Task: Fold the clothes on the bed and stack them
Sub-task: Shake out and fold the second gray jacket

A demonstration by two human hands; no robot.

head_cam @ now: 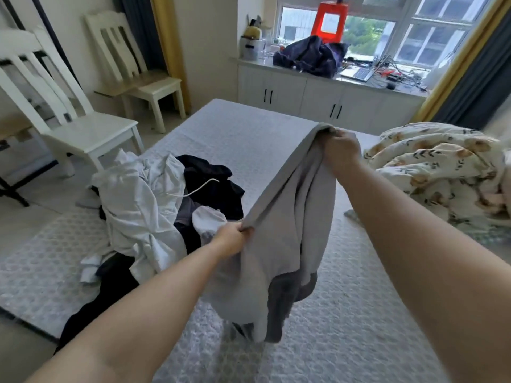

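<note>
Grey top (287, 230) is up off the bed (345, 327), stretched along one edge: left hand (232, 239) pinches the near corner, right hand (341, 150) grips the far one, both closed tight on fabric. The rest hangs bunched, the hem just touching the cover. I'd give it a shake to drop the twists, then lay it flat on the bare patch, right of the pile (154, 205), before folding the sides in.

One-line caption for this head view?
Both hands, left hand and right hand, hold a grey garment up over the bed beside an unfolded clothes pile.
</note>
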